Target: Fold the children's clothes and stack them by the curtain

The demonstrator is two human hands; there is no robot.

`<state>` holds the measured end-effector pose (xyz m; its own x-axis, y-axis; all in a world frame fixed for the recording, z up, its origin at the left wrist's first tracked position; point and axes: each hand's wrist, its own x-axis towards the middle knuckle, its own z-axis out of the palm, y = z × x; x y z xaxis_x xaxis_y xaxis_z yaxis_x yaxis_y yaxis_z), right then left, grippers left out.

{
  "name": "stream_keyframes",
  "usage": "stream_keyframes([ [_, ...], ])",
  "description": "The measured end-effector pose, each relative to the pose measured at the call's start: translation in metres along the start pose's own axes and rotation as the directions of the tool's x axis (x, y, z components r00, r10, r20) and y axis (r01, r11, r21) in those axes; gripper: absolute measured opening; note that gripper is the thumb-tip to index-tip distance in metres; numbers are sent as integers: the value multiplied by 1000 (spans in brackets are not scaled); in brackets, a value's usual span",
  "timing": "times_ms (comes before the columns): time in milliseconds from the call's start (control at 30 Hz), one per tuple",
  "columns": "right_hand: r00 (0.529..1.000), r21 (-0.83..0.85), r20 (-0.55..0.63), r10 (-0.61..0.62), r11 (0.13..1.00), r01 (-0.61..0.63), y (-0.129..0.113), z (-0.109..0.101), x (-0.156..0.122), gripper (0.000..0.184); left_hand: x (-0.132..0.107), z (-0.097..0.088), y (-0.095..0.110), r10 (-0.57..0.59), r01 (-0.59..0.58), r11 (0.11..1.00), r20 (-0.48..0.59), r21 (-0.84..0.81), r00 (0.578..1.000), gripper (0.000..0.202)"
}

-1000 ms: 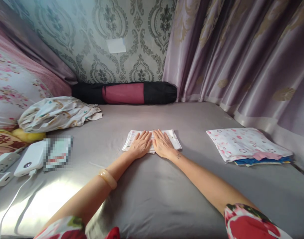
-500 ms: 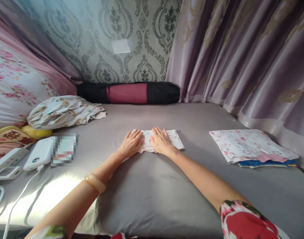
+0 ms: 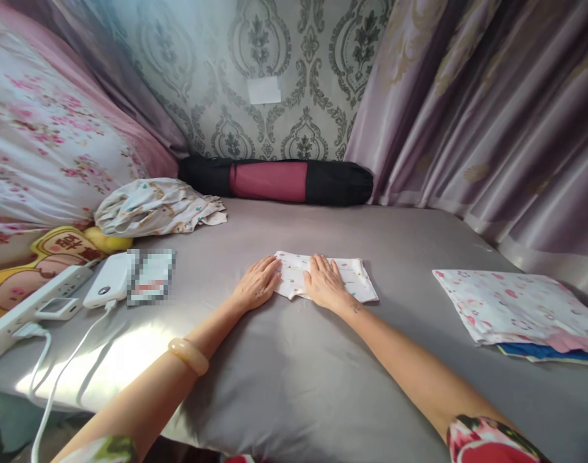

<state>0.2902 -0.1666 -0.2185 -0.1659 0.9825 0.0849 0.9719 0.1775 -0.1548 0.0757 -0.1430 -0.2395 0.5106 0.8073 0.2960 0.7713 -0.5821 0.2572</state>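
Note:
A folded white garment (image 3: 360, 280) with small coloured prints lies flat on the grey bed sheet, near the middle of the view. My left hand (image 3: 258, 283) rests palm down at the garment's left edge, its fingertips touching the fabric. On the middle of the cloth lies my right hand (image 3: 326, 281), flat with the fingers stretched out, hiding part of the print. Neither hand grips anything.
To the right is a stack of folded printed cloths (image 3: 520, 305). Crumpled fabric (image 3: 159, 209) lies back left. A power bank (image 3: 107, 280) and power strip (image 3: 43, 305) with cables sit on the left. A black-and-maroon roll bag (image 3: 269, 180) lies along the wall.
The view has turned left, so everything sits farther right in it. My left hand has slid outward to the garment's left edge, leaving more of the fabric showing between my hands.

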Motion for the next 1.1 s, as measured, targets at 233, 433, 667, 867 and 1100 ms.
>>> stream_keyframes([
  [233, 998, 18, -20, -62, 998, 62, -26, -2, 9, 57, -2, 1, -3, -46, 43, 998, -67, -52, 997, 44],
  [433, 996, -2, -62, -69, 998, 69, -29, 15, 5, 59, -1, 0, -2, -46, 42, 997, -72, -63, 996, 43],
  [667, 998, -11, 26, -50, 999, 50, -32, 5, 10, 58, -2, 1, -2, -67, 62, 996, -78, -61, 995, 43],
  [867, 998, 30, 18, -66, 997, 65, -44, 3, 20, 58, -1, 2, -4, -79, 70, 995, -106, -77, 991, 40],
  [1100, 997, 23, -29, -73, 997, 74, -50, 16, 19, 58, 0, 3, -5, -106, 93, 991, -137, -95, 985, 37],
])
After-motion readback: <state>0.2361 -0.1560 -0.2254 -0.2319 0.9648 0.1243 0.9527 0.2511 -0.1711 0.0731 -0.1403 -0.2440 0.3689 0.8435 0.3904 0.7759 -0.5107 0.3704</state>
